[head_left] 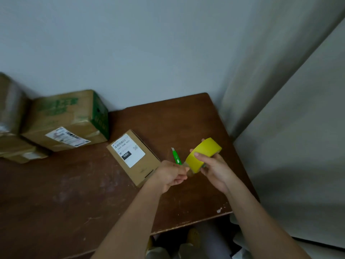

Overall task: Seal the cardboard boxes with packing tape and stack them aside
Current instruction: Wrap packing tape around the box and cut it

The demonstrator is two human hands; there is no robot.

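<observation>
Tape (202,155), a yellow roll, is held above the tabletop (74,193) in the right hand (214,170), whose fingers (197,155) curl round the roll with the thumb on its near face. The left hand (172,174) sits just left of the roll, its fingers (182,179) pinching the loose brownish tape end at the roll's lower edge. Both forearms reach in from the bottom of the view.

Just beyond the left fingers lies a green knife (176,156) on the tabletop, blade tip pointing away; its near end is hidden behind the hand. To the left of those fingers, touching distance from the wrist, a flat small box (134,157) lies with a white label facing up. Well apart, farther left and back against the wall (130,53), stands a big box (65,120) with green print and a shipping label. More boxes (13,128) sit blurred at the left edge. Right of the right hand hangs a pale curtain (280,90).
</observation>
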